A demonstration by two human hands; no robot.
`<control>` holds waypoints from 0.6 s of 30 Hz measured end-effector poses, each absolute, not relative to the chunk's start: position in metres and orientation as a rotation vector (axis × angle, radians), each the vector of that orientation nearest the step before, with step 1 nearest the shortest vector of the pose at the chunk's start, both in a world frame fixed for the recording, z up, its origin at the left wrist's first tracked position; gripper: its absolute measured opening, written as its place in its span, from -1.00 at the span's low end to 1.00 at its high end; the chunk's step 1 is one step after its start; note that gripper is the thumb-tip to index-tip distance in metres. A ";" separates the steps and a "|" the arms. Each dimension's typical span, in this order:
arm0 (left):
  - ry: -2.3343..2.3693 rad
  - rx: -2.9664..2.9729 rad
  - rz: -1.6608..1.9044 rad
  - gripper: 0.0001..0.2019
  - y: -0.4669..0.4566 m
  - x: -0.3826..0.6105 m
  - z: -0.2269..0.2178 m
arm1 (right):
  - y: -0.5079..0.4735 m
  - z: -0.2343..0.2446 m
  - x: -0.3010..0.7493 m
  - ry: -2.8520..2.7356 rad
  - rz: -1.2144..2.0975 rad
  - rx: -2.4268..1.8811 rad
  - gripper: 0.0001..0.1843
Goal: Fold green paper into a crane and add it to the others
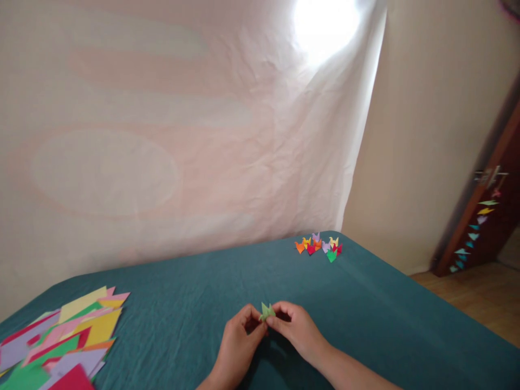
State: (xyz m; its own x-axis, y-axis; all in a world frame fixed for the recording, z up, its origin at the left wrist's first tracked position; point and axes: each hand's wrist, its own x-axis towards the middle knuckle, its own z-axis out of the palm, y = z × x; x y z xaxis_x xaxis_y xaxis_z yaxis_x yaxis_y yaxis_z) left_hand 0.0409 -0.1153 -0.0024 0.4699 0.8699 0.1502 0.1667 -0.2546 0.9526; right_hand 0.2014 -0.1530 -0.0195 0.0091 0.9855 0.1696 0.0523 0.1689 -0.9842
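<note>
A small light-green origami crane (267, 311) is held between my two hands, just above the dark green tablecloth (182, 319). My left hand (239, 341) pinches its left side between thumb and fingers. From the right, my right hand (298, 330) grips the crane's other side with thumb and forefinger. The crane's pointed tips stick up above the fingertips, while its lower part is hidden by my thumbs.
Coloured paper sheets (65, 341) lie in a loose pile at the table's left. Several small folded cranes (317, 245) stand in a group at the far right corner. A pale sheet (203, 135) hangs behind the table. A string of paper cranes (473, 236) hangs on the door (499, 216).
</note>
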 end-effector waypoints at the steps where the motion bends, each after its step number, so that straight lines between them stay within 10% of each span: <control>1: 0.887 1.728 0.876 -0.83 -0.116 0.041 -0.002 | -0.153 -0.019 0.202 -1.324 1.068 -1.125 -0.70; 18: 1.085 1.830 0.785 -0.74 -0.114 0.042 0.000 | -0.150 -0.024 0.201 -1.390 0.777 -1.321 -0.68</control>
State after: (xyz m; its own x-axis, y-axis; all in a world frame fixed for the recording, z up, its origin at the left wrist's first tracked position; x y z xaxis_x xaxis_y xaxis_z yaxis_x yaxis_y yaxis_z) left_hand 0.0419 -0.1139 -0.0001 0.4272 0.8994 0.0920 0.3682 -0.2660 0.8908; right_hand 0.2011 -0.1504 -0.0239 0.1241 0.9639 0.2355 0.3040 0.1890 -0.9337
